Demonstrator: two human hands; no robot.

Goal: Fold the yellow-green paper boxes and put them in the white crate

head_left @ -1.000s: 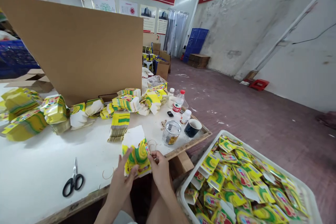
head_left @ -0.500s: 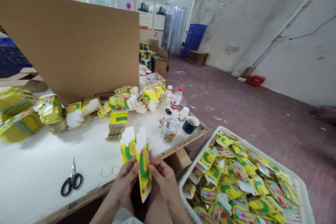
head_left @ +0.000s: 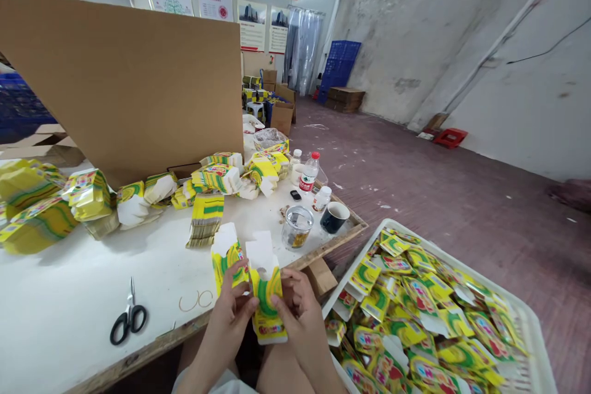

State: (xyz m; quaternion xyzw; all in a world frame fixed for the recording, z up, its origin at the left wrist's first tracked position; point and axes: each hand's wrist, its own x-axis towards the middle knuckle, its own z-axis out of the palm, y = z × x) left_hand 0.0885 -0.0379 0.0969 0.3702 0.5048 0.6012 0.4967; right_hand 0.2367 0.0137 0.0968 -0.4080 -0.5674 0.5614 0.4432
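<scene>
Above my lap I hold a flat yellow-and-green printed carton (head_left: 266, 295) upright, its white flap pointing up. My right hand (head_left: 301, 311) grips its right side, thumb on the printed face and fingers behind. The thumb and fingers of my left hand (head_left: 231, 314) close at its left edge. Just behind my left fingers stand more yellow cartons (head_left: 224, 253) with white flaps, at the table edge; whether those fingers also touch them I cannot tell. Finished-looking cartons (head_left: 406, 301) fill a white plastic basket (head_left: 535, 326) to my right.
Black-handled scissors (head_left: 128, 320) and rubber bands (head_left: 196, 300) lie on the white table (head_left: 55, 308). Carton bundles (head_left: 205, 221) line its back, before a tall cardboard sheet (head_left: 138, 86). A clear jar (head_left: 298, 228), a dark mug (head_left: 335, 217) and a red-capped bottle (head_left: 309, 173) stand near the right corner.
The held carton has turned from nearly edge-on to show its broad printed face. My right hand has shifted slightly right with it, and the camera view has moved a little.
</scene>
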